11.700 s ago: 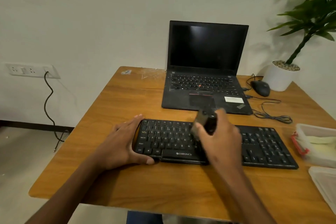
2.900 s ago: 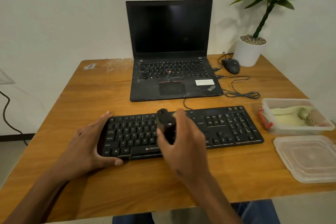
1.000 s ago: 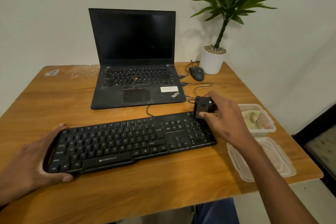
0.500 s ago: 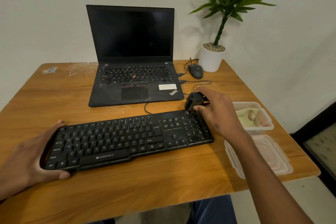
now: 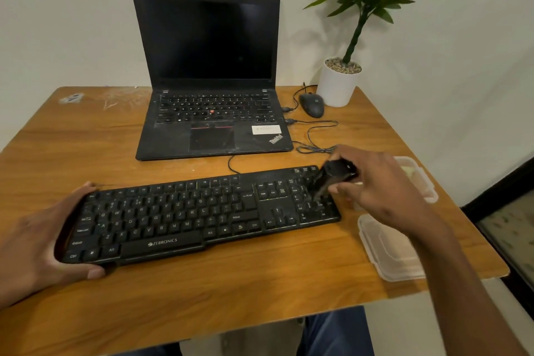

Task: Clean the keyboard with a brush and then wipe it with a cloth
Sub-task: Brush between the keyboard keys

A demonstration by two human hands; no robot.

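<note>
Gripping brush (image 5: 332,179) over keyboard's (image 5: 185,217) right end.

Head view, angled down over table (image 5: 202,292)

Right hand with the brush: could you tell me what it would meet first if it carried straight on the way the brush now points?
The right hand aims the brush down and leftward, so it would probably meet the keyboard number-pad keys first; contact is unclear.
</note>
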